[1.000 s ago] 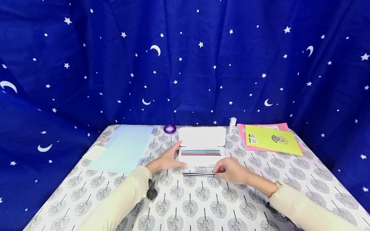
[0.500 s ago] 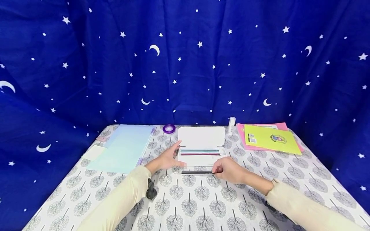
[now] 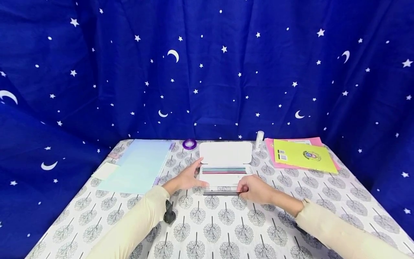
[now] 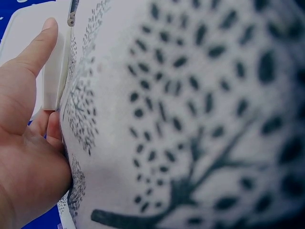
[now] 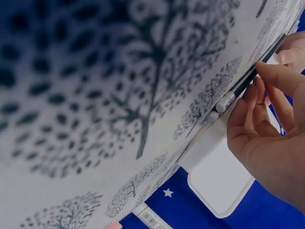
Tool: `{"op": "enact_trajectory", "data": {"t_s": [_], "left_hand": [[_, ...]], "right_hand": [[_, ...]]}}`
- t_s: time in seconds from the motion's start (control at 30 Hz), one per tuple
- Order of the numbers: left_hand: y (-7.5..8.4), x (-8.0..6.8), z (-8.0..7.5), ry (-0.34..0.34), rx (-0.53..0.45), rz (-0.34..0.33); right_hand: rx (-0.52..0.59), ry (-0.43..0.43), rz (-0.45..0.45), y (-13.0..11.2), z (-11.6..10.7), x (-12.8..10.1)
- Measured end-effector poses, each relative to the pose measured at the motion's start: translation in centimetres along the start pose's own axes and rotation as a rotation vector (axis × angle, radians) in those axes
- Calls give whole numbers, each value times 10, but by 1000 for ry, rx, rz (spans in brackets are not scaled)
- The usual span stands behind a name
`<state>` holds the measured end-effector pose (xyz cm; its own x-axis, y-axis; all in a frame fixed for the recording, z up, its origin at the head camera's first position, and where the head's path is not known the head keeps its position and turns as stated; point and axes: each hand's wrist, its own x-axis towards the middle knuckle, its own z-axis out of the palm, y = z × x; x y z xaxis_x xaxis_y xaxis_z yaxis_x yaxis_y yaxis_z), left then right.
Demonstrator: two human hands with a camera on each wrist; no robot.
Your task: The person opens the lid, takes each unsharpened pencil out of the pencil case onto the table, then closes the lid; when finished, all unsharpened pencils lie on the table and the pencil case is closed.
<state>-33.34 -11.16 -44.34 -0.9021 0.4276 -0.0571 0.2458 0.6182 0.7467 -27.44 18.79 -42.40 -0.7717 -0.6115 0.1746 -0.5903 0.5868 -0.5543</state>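
An open white pencil case (image 3: pixel 225 153) lies mid-table, its tray holding several coloured pencils (image 3: pixel 224 170). My left hand (image 3: pixel 187 178) rests against the case's left end with thumb and index finger straight along its edges; in the left wrist view the thumb (image 4: pixel 38 47) lies against the white case wall (image 4: pixel 52 81). My right hand (image 3: pixel 255 189) pinches one end of a dark pencil (image 3: pixel 221 193), which lies crosswise just in front of the case. The right wrist view shows the fingertips (image 5: pixel 271 76) on that pencil (image 5: pixel 248 81) near its silver end, beside the case (image 5: pixel 224 176).
A light blue notebook (image 3: pixel 139 165) and a pale sticky pad (image 3: pixel 105 171) lie at the left. A purple tape roll (image 3: pixel 189 144) and a small white glue stick (image 3: pixel 260 139) stand behind the case. A yellow booklet (image 3: pixel 304 156) lies on a pink folder (image 3: pixel 270 145) at the right.
My right hand has brought the dark pencil a little farther from me, closer to the case's front edge. The left hand has stayed on the case.
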Motion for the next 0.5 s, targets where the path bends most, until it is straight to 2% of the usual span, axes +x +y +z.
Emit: {"op": "enact_trajectory", "data": {"t_s": [0.4,0.5], "left_hand": [[1,1,-1,-3,1,5],[0,0,-2,-4,-3,3]], "right_hand": [[53,-10,-76,4,-8,2],[57,-5,-69,6,-11,5]]}}
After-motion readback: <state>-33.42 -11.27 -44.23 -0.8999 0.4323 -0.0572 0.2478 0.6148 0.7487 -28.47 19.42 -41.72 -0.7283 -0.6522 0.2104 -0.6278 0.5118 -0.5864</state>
